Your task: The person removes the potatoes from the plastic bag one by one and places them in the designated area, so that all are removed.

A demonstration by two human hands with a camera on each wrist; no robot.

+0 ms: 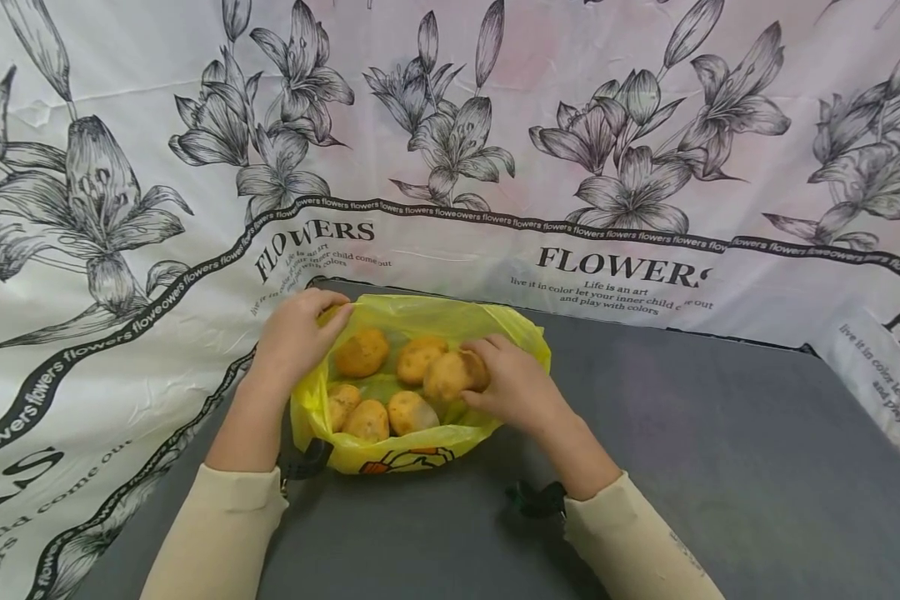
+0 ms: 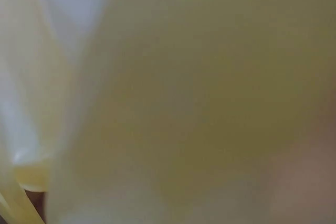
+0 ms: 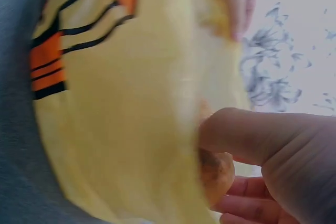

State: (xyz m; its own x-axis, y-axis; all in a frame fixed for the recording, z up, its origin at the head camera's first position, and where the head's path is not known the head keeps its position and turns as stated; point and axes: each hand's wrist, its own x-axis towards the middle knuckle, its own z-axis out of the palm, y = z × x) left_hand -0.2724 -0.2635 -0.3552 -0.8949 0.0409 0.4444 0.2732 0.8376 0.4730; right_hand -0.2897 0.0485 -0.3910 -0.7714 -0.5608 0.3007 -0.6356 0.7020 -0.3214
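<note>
"Yellow dominates your head view: a thin yellow plastic bag [image 1: 435,315], crinkled and slightly see-through, sits with its mouth gaping on the flat, matte dark-grey surface [image 1: 682,433]. Orange and black print [image 1: 408,460] marks its near wall."

"And your hands?"

"Your left hand [image 1: 296,333] is at the bag's far left rim, thumb and fingers seeming to pinch the plastic. Your right hand [image 1: 517,383] has its fingers curled on a lumpy tan-yellow potato [image 1: 446,378], held at the right side of the open mouth. Five more potatoes [image 1: 363,352] lie inside the bag, some oval, some nearly round, their skins dull and blotchy."

"So which step are you on?"

"Judging by this, you are handling one potato at the bag's mouth; whether it is bound in or out, you can't settle from here. The next move would call for you to hold the rim wide and steer the potato past the soft film without snagging it, loosening your right fingers only once something supports it."

"What does your left wrist view add?"

"Little. Blurred yellow folds fill it, with a pinkish smear at the right edge; it can't tell you how your left fingers lie."

"And your right wrist view?"

"There your thumb lies over the potato and other fingers show below, so you do have it pinched. The bag's wall, smooth and pale, hides part of it. Beyond hangs a white sheet [image 3: 310,24] with grey floral drawing."
</note>
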